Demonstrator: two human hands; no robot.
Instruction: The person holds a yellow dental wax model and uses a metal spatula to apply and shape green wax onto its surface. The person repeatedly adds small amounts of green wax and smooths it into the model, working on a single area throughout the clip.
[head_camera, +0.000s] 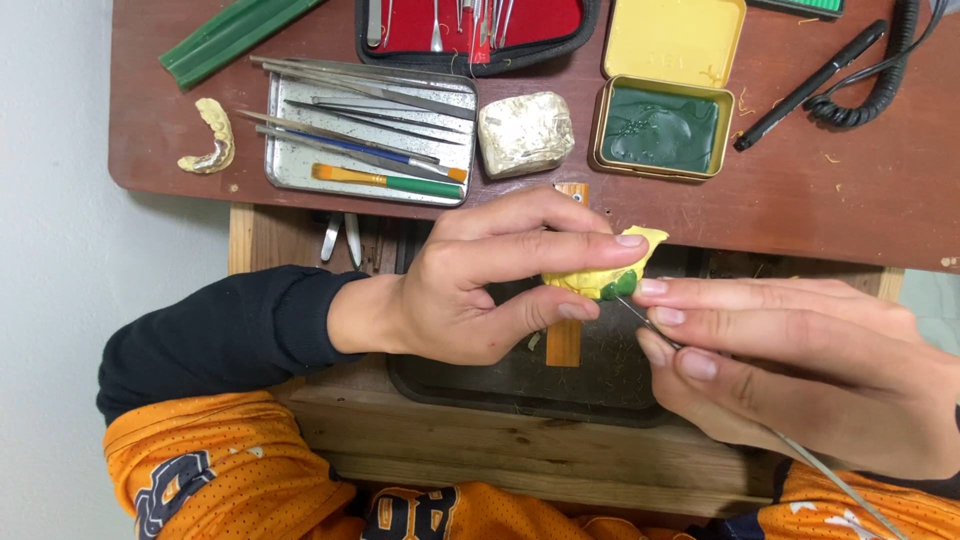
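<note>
left hand (480, 290) pinches a yellow dental cast (600, 272) steady; right hand (790, 370), at 3 o'clock, pinches a thin carving tool (655, 325) against its green wax (622, 286).

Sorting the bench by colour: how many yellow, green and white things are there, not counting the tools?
Yellow: 2, the yellow plaster cast held in the left hand and the open yellow tin lid.
Green: 2, the green wax tin and the green ridged strips.
White: 2, the white stone block and the cream tooth model.
Total: 6

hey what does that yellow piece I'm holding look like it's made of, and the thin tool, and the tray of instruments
Yellow piece: matte and chalky, likely dental plaster, with a green waxy patch. Thin tool in the right hand: slim, grey, shiny, probably steel. Tray: dull scuffed silver, seemingly aluminium or tin. Left hand grips the piece.
</note>
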